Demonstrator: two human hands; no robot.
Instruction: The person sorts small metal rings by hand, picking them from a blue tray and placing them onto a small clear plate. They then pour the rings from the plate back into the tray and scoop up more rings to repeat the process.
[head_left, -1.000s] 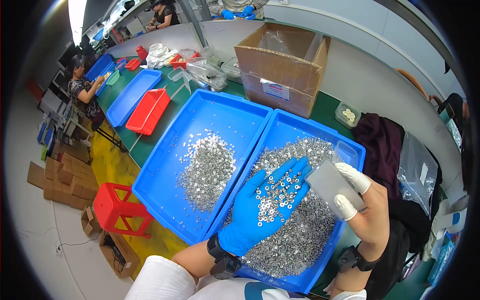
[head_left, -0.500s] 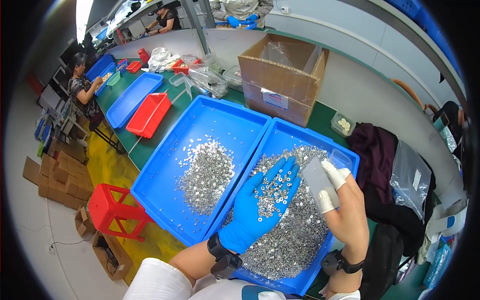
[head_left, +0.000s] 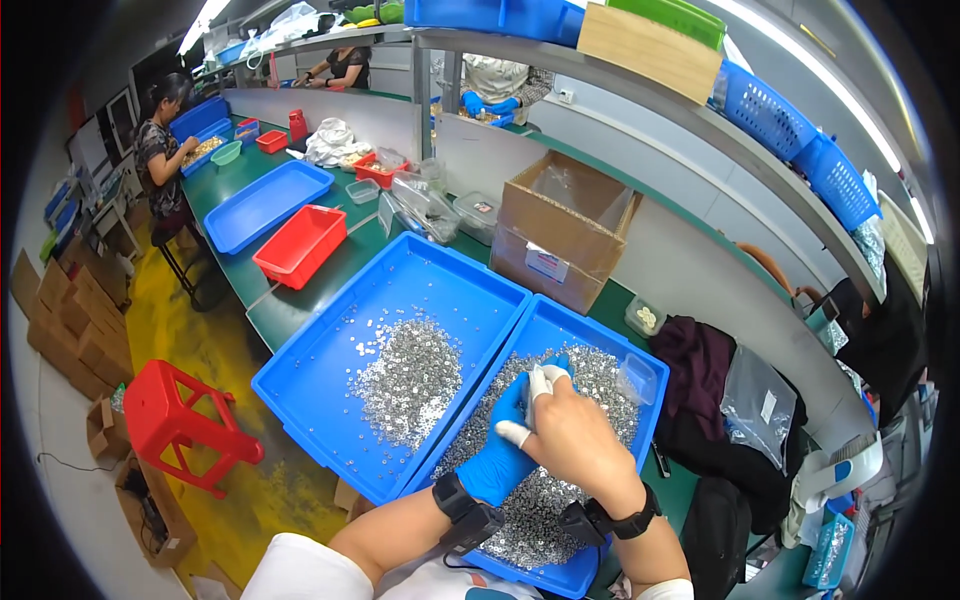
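Observation:
My left hand, in a blue glove, is cupped over the right-hand blue tray. My right hand crosses on top of it and hides its palm and most of its fingers. White finger cots cover the right thumb and fingertips, which pinch a flat translucent plastic card, now seen nearly edge-on. Small metal washers fill much of this tray beneath both hands. Washers lay in the left palm a moment earlier; now they are hidden. In the left-hand blue tray sits a looser pile of washers.
Behind the trays stands an open cardboard box. A red bin and an empty-looking blue tray lie to the left. Dark clothing and a plastic bag are at the right. Co-workers sit farther off; a red stool stands on the floor.
My right hand has moved left with the card, onto my left hand, which was spread palm up with washers on it. The view has tilted upward, showing the shelf above.

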